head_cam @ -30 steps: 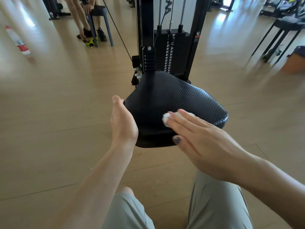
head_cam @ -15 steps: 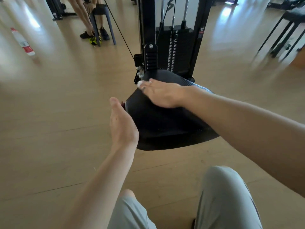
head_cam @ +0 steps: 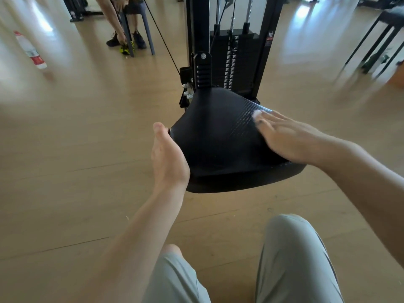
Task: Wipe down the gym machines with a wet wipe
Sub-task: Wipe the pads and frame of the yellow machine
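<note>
A black padded seat (head_cam: 216, 136) of a cable weight machine (head_cam: 236, 53) sits in front of me at knee height. My right hand (head_cam: 286, 136) lies flat on the seat's right side, its straight fingers pressing a small white wet wipe (head_cam: 256, 114) against the textured pad. Only a bit of the wipe shows past the fingertips. My left hand (head_cam: 167, 158) holds the seat's left edge, thumb on top and fingers hidden underneath.
The weight stack and black upright frame rise just behind the seat. A person bends beside a grey stool (head_cam: 140, 20) at the back left. A water bottle (head_cam: 30, 50) stands on the wooden floor at far left. Black-legged benches (head_cam: 376, 38) stand at right.
My right hand slid the wipe from the seat's near middle to the back left corner, then across to the right side. My left hand stayed on the left edge.
</note>
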Demonstrator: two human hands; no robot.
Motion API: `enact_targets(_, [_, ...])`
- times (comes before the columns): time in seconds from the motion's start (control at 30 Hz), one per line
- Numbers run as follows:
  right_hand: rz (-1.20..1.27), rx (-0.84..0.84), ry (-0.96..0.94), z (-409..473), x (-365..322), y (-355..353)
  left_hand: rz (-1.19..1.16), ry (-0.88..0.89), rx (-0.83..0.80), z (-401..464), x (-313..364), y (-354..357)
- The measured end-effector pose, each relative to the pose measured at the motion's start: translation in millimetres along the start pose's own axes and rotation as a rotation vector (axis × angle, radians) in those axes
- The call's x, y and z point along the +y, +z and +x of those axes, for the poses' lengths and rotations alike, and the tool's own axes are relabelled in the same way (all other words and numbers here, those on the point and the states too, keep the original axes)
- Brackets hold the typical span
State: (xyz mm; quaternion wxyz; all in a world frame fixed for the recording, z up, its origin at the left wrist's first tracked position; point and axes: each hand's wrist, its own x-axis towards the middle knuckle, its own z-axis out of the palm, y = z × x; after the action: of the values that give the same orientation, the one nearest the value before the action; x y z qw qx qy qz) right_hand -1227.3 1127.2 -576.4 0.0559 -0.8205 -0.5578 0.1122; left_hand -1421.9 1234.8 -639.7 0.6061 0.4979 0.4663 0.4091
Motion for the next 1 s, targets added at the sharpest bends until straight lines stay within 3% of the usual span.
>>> enact_targets(0.1, [-0.041,0.032,-0.165,32,-60,16,-0.025,-0.049,-0.005,0,0,-1])
enact_targets(0.2, [-0.075,-0.064,-0.348,5,-93,32,-0.09,-0.099,-0.001,1,2,-2])
enact_targets(0.27, [0.018,-0.074,-0.442,-40,-86,35,-0.116,-0.129,-0.026,2,1,-3])
enact_targets(0.43, [-0.123,-0.021,-0.515,-87,-55,36,-0.103,-0.126,-0.011,-1,2,-2])
enact_targets(0.77, [-0.047,-0.234,-0.385,79,-95,22,-0.013,-0.095,0.025,-1,1,-2])
enact_targets(1.0, [-0.025,-0.104,-0.163,110,-25,10,0.004,-0.009,0.015,1,-2,-1])
